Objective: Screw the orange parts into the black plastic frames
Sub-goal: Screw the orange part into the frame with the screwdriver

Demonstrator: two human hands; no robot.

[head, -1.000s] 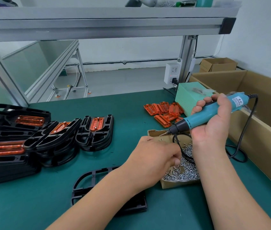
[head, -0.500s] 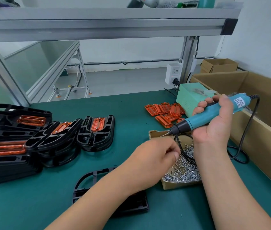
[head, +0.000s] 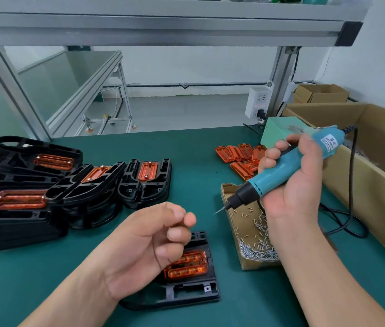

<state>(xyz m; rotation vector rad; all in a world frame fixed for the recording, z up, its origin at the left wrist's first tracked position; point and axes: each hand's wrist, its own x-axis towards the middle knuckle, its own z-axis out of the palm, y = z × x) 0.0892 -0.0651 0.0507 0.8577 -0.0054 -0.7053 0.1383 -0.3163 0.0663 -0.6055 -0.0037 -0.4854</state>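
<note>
Showing the batch partway through: at the left of the green table (head: pixel 186 142), several black frames (head: pixel 144 185), stacked and overlapping, already carry fitted orange parts (head: pixel 147 171) with screw heads visible at their ends; these are judged finished. One further piece, the working frame (head: pixel 194 293), lies flat near the front edge, partly under the left hand (head: pixel 149 244); an orange part (head: pixel 186 265) sits in its recess; whether it is yet screwed down cannot be told. Loose orange parts (head: pixel 241 156), heaped at the far right, suggest more assemblies remain. The left hand's fingers are curled, thumb meeting forefinger as if pinching; any screw between them is too small to see. The right hand (head: pixel 297 185) is wrapped round the blue electric screwdriver (head: pixel 288 171), its bit pointing down and leftward over the tray's left edge. Containers: a shallow cardboard tray (head: pixel 243 263) holds loose silver screws (head: pixel 257 246), thickest at its near end; a large cardboard box (head: pixel 375 185) stands beside it, contents hidden.
</note>
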